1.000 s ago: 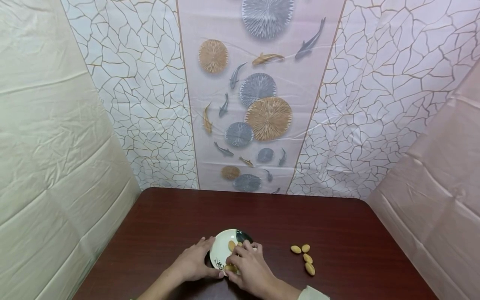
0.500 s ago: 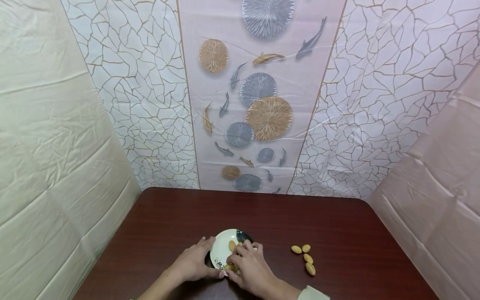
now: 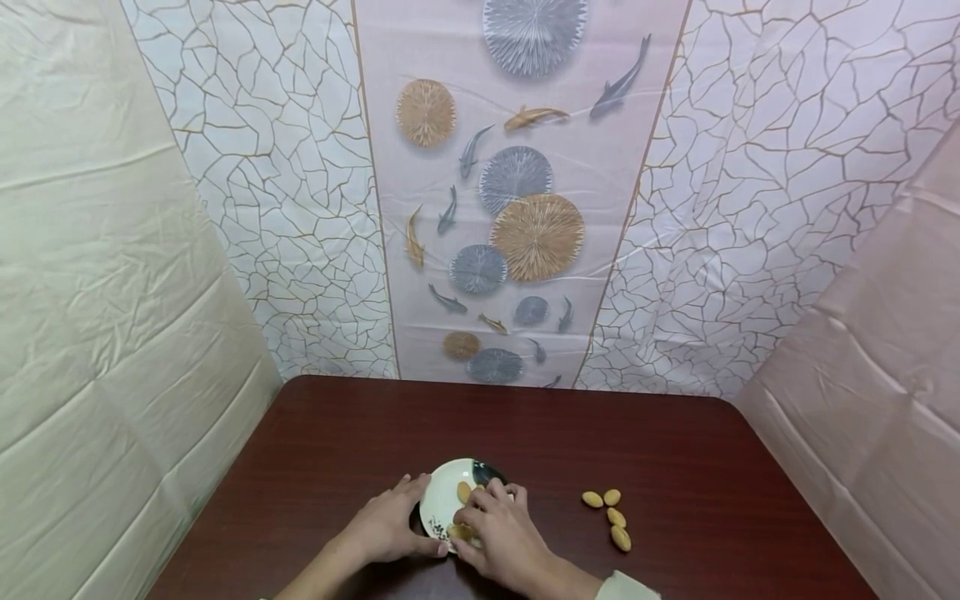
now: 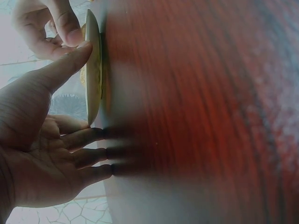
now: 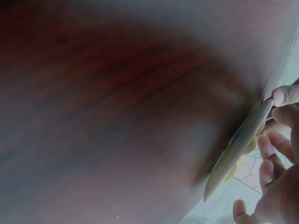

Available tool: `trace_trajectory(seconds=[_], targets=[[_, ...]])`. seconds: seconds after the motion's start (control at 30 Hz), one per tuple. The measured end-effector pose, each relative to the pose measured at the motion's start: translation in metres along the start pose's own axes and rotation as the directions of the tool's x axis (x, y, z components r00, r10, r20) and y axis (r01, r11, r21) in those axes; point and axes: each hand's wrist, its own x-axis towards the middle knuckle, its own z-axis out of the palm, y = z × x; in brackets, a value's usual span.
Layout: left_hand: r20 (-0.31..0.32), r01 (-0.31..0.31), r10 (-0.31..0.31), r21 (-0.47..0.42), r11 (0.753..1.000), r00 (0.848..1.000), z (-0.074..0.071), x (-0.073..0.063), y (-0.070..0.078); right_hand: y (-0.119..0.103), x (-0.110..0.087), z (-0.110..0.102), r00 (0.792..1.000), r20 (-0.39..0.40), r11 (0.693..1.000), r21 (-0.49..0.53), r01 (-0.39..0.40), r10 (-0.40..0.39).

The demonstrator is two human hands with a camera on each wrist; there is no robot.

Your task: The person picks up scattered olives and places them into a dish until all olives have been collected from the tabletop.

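Note:
A small white plate (image 3: 438, 504) with a dark patch and a speckled print sits near the table's front. Several yellow oval pieces (image 3: 463, 492), like small fruits or nuts, lie on it. My left hand (image 3: 386, 523) holds the plate's left side, thumb on the near rim; in the left wrist view its index finger touches the rim while other fingertips rest on the table. Over the plate's right side, my right hand (image 3: 504, 533) has curled fingers and pinches a yellow oval piece (image 3: 459, 531) near its thumb. That hand hides part of the plate and some pieces.
Several more yellow oval pieces (image 3: 617, 518) lie on the dark red-brown table (image 3: 675, 450) to the right of the plate. Patterned cloth (image 3: 487, 333) hangs behind the table's far edge, with plain cloth at both sides.
The yellow oval piece near my right thumb has shifted slightly to the left and away from me. The left hand, the plate and the pieces at right stay in place.

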Motion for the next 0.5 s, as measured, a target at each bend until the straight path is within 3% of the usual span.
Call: trace_trajectory(seconds=[0.37,0.4,0.5], targets=[[-0.011,-0.009,0.009,0.009,1.000,1.000,0.000,0.001,-0.001,0.004,-0.002,-0.010,0.999,-0.021,0.998,0.055,-0.024,0.026],[-0.012,-0.011,0.011,0.009,1.000,1.000,0.000,0.001,-0.001,0.013,-0.005,0.004,0.999,-0.043,0.997,0.076,-0.015,0.018],[-0.014,-0.015,0.015,0.005,1.000,1.000,0.001,0.000,-0.001,0.014,-0.006,0.003,0.999,-0.024,0.995,0.092,-0.035,0.038]])
